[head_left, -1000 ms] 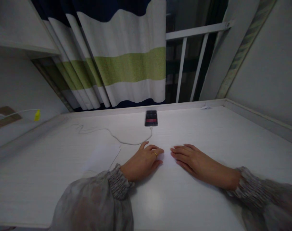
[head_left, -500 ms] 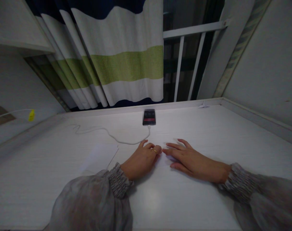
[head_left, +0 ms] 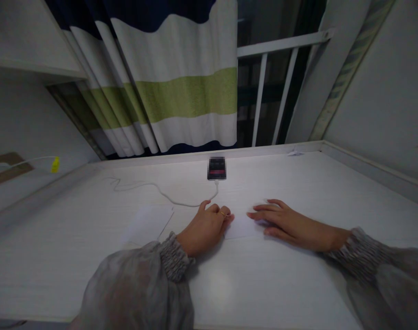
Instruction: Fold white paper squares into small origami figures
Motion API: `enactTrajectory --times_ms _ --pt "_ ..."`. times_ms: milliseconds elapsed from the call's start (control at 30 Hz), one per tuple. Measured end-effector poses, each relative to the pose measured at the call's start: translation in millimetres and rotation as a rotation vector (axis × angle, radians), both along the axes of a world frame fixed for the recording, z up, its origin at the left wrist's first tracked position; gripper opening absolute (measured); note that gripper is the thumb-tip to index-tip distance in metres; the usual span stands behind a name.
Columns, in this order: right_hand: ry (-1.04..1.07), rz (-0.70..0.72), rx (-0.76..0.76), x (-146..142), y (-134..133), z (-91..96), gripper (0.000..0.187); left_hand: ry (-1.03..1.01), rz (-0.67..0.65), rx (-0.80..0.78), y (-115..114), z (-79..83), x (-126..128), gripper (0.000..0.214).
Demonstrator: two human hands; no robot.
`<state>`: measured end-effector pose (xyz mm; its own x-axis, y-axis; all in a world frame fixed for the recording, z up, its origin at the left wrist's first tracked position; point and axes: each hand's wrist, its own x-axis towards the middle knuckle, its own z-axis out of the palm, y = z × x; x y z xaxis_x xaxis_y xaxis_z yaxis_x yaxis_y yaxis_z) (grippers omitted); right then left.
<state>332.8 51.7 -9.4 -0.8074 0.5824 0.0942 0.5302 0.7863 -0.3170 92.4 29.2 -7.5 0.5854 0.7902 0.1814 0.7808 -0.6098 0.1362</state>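
A small piece of white paper (head_left: 240, 227) lies flat on the desk between my two hands. My left hand (head_left: 206, 230), a ring on one finger, has its fingers curled down on the paper's left side; the thumb and the fingertips' undersides are partly hidden. To the right, my right hand (head_left: 287, 223) rests palm down with its fingers stretched out and apart, over or beside the paper's right end. Another sheet of white paper (head_left: 147, 223) lies left of my left forearm, partly covered by the grey sleeve.
A phone-like device (head_left: 216, 168), its screen blurred, lies at the back of the white desk (head_left: 264, 288). Its white cable (head_left: 174, 200) curves left, passing close to my left fingers. A small white scrap (head_left: 295, 153) sits at the back right. A striped curtain (head_left: 191, 96) hangs behind.
My right hand has slid to the right, away from my left hand, uncovering more of the paper between them. My left hand has stayed nearly in place. The view has shifted slightly.
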Motion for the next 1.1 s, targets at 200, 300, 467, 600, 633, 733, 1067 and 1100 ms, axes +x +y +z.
enactTrajectory --times_ms 200,300,467,600,633,733,1067,1100 --pt "0.055 -0.029 0.045 11 6 -0.7 0.036 -0.040 -0.016 -0.053 1 0.3 -3 0.027" --pt "0.103 -0.076 0.128 10 7 -0.3 0.028 -0.062 -0.016 -0.065 2 0.9 -3 0.022" --pt "0.189 -0.225 0.128 -7 6 1.0 0.029 -0.125 -0.022 -0.099 4 3.3 -1 0.017" --pt "0.056 -0.327 -0.033 -27 3 6.5 0.034 -0.211 -0.031 -0.102 7 0.8 -1 0.023" --pt "0.036 -0.355 -0.071 -32 2 8.9 0.031 -0.234 -0.034 -0.110 8 -0.7 -2 0.025" --pt "0.033 -0.408 -0.187 -42 1 16.3 0.022 -0.297 -0.057 -0.125 9 -6.0 -3 0.032" --pt "0.414 -0.411 -0.389 -42 3 13.9 0.031 -0.360 -0.065 -0.157 11 -7.0 -4 0.031" --pt "0.486 -0.409 -0.408 -43 4 12.5 0.031 -0.398 -0.046 -0.180 11 -7.3 -3 0.030"
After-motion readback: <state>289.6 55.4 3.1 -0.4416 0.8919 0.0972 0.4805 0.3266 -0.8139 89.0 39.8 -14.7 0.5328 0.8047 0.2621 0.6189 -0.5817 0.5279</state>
